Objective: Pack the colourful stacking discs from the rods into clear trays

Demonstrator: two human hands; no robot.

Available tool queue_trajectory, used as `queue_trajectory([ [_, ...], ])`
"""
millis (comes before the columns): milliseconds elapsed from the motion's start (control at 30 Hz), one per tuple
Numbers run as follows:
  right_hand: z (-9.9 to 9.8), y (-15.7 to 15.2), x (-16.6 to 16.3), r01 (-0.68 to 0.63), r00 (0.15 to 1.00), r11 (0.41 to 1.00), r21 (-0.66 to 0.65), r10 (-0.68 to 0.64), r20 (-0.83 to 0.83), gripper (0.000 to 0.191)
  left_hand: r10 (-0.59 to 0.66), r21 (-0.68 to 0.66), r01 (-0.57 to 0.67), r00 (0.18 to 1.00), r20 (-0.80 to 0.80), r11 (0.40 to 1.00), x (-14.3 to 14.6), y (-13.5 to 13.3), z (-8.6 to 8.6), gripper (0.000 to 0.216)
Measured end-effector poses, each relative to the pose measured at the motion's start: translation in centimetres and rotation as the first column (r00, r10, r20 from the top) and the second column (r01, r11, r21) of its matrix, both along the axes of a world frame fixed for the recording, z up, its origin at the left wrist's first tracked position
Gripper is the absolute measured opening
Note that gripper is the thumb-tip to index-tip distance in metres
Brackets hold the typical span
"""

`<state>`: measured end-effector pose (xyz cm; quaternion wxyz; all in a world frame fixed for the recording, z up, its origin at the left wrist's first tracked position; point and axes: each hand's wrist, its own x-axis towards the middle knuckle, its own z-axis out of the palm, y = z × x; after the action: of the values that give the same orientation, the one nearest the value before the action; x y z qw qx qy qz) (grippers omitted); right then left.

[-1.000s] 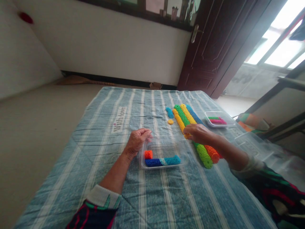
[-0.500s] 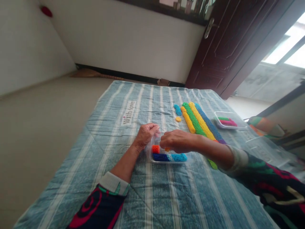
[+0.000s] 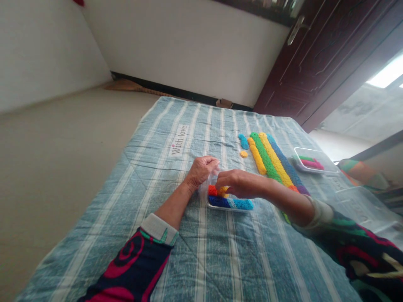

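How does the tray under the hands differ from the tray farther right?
The near tray holds red, yellow and blue pieces; the far tray holds green and pink pieces. The left hand and right hand are at the near tray; the far tray lies untouched. Both are clear, on the striped cloth.
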<state>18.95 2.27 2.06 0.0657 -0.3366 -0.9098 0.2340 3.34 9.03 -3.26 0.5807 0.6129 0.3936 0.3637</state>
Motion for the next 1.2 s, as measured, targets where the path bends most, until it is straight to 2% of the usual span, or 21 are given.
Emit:
queue_trajectory([
  [167,-1.6,-0.9,0.6,0.125,0.974,0.992,-0.025,-0.127,-0.189,0.019,0.003,-0.008,-0.003,1.000,0.006,1.000,0.0,0.0,0.0,0.019],
  [400,-3.4,-2.1,0.3,0.324,0.895,0.940,-0.104,-0.340,-0.288,0.036,0.000,0.015,0.000,1.000,-0.005,1.000,0.0,0.1,-0.1,0.021],
  [600,-4.5,-2.7,-0.5,0.389,0.836,0.912,-0.133,-0.410,-0.365,0.056,0.001,0.026,0.000,1.000,-0.011,1.000,0.0,0.2,-0.4,0.023],
  [767,-3.8,-3.2,-1.2,0.424,0.819,0.891,-0.162,-0.454,-0.350,0.043,-0.006,0.018,0.006,1.000,-0.009,1.000,0.0,0.3,-0.5,0.023],
  [1000,-3.7,-2.7,-2.6,0.480,0.837,0.877,-0.013,-0.462,-0.293,0.016,-0.004,0.022,0.005,1.000,-0.020,1.000,0.0,0.2,-0.1,0.020],
  [1200,-4.0,-2.2,-3.1,0.497,0.847,0.867,0.038,-0.475,-0.238,0.016,0.011,0.027,-0.011,1.000,-0.022,1.000,0.1,0.2,0.0,0.019],
])
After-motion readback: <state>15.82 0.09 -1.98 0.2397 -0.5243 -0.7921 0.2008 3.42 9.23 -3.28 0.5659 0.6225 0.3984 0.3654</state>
